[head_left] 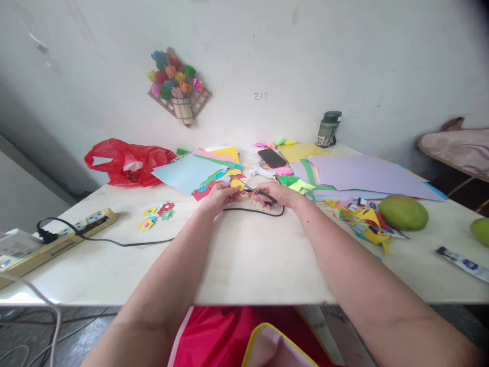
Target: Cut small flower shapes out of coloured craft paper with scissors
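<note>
Near the middle of the white table, my left hand pinches a small piece of yellow paper. My right hand grips black-handled scissors, their blades pointing left toward the yellow paper. Whether the blades touch the paper is too small to tell. Just behind the hands lie a white glue gun and red, blue and green paper scraps. Small paper flowers in yellow, red, green and blue rest left of my left hand.
A power strip with a black cord is at left, a red plastic bag behind it. Purple sheets, a phone and a bottle stand or lie farther back. Yellow scraps and a green mango are at right.
</note>
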Motion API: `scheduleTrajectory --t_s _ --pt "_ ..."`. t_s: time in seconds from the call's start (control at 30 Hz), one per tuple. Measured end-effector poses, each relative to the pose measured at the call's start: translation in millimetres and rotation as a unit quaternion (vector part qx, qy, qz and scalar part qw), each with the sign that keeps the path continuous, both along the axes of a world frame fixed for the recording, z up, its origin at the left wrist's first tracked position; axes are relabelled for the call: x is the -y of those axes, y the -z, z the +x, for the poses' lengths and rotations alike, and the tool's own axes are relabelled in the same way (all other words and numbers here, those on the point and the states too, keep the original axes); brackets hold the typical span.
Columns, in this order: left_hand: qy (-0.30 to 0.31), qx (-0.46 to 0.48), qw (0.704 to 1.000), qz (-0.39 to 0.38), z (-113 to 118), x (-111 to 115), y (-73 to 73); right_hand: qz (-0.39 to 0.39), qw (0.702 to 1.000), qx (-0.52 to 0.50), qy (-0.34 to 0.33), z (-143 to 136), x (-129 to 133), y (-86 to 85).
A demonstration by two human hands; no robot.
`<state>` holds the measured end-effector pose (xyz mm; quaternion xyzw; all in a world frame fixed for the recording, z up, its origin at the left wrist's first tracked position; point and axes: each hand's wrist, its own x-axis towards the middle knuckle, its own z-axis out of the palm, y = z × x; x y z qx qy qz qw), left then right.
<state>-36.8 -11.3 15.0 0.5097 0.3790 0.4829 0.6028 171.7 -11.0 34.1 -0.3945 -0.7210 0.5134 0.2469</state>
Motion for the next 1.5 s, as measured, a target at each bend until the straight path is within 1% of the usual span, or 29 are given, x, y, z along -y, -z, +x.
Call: scheduleTrajectory --t_s 0.2,0.4,0.53,0.67,0.9,1.03,1.27,1.5 --pt "-0.004 -0.001 1.0 -0.008 0.9 0.1 0.1 0.012 1.0 0.005 0.003 -0.5 0.6 -0.8" --pt "-0.004 0.02 0.999 -0.041 0.2 -4.5 -2.1 0.019 1.0 0.008 0.004 -0.6 -2.7 2.1" --pt "-0.009 0.012 0.998 -0.054 -1.1 -5.5 -3.7 0.013 1.0 0.005 0.006 -1.1 -4.1 3.3" --pt "-0.021 -0.003 0.999 -0.035 -0.9 -2.5 -3.4 0.012 1.0 -0.004 -0.001 -0.4 -6.5 5.7" --pt "-0.018 -0.014 1.0 -0.011 -1.5 -2.5 0.2 0.013 1.0 0.0 -0.005 1.0 -10.1 10.1" --pt "-0.009 -0.009 1.0 -0.007 -2.4 -3.7 2.1 0.013 1.0 -0.004 -0.002 -0.1 -10.2 10.4" --pt "-0.007 -0.011 1.0 -0.001 -2.3 -3.1 2.7 -0.001 1.0 0.003 0.012 -2.0 -6.7 5.8" --pt "-0.003 -0.005 1.0 0.003 -1.3 -1.9 1.1 0.009 1.0 0.001 0.002 0.3 -12.0 12.4"
